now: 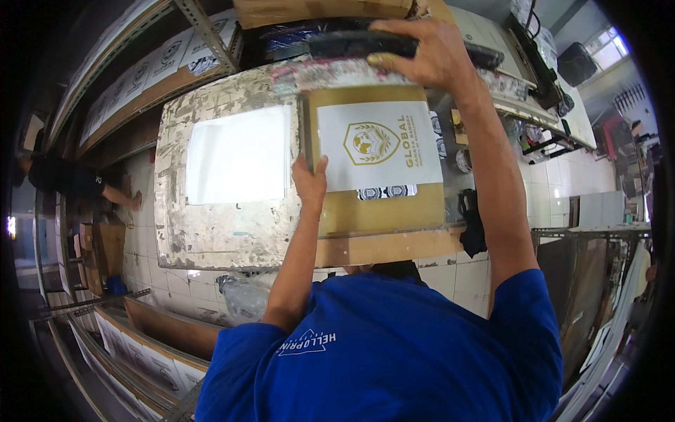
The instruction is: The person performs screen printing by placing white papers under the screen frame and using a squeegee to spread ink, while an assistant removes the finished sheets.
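A white printed sheet (337, 165) with a gold shield emblem and gold lettering lies on a mustard-coloured board (380, 216). At the board's left edge is my left hand (310, 184), thumb and fingers apart, close beside the sheet. Part of a patterned black-and-white print (388, 191) shows below the sheet. Beyond the board, my right hand (425, 53) grips a long dark bar (344, 46), fingers over the top and a yellow-stained thumb beneath. An ink-stained pinkish-white strip (337, 76) runs along under this bar. My left fingertips are partly hidden.
Blank white paper (239, 156) lies on a paint-flecked tabletop (228, 239) at the left. Racks (151, 91) hold printed sheets at the far left; more printed sheets (137, 352) stand lower left. Another person (70, 176) bends down at the left. A dark cloth (472, 221) hangs right of the board.
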Available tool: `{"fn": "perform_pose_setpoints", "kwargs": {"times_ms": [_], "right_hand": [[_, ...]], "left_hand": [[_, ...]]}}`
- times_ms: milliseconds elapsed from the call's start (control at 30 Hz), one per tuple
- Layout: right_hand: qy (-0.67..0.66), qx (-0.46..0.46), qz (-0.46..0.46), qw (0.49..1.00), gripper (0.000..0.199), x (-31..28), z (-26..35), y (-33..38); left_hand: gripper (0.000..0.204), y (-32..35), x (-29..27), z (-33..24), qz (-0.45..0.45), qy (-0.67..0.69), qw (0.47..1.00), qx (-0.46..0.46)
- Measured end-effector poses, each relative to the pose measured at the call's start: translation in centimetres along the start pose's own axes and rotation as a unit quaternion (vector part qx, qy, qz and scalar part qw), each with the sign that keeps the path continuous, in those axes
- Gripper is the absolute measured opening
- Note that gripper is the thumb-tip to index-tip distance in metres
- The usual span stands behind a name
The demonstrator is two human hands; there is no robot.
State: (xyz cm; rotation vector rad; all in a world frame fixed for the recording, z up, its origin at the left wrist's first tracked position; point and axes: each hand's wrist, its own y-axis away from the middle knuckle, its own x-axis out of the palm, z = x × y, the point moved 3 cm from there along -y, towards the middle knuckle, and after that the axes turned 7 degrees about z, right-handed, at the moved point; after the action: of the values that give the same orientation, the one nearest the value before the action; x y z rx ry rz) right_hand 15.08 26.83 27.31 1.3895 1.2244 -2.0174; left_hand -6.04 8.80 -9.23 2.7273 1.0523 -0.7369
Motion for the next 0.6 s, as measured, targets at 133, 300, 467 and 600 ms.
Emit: {"fn": "perform_pose_setpoints", "kwargs": {"times_ms": [133,300,467,600], "right_hand": [[-0.016,0.003,-0.013,1.0,0.059,-1.9,-0.3,-0.8],[-0.036,0.028,0.0,0.999,0.061,-2.3,-1.3,-2.7],[-0.037,0.025,0.033,0.998,0.061,-2.6,-1.8,-4.8],[-0.053,0.044,0.063,0.996,0.055,-4.8,-2.3,-4.9]], "left_hand": [[0.052,4.8,2.1,-1.0,0.008,-0.22,0.975,0.023],[0.046,4.6,3.3,-1.5,0.037,-0.246,0.967,-0.047],[0.041,4.6,4.0,-0.2,0.01,-0.052,0.998,-0.022],[0.037,5.3,5.3,-5.5,0.001,-0.049,0.998,-0.029]]}}
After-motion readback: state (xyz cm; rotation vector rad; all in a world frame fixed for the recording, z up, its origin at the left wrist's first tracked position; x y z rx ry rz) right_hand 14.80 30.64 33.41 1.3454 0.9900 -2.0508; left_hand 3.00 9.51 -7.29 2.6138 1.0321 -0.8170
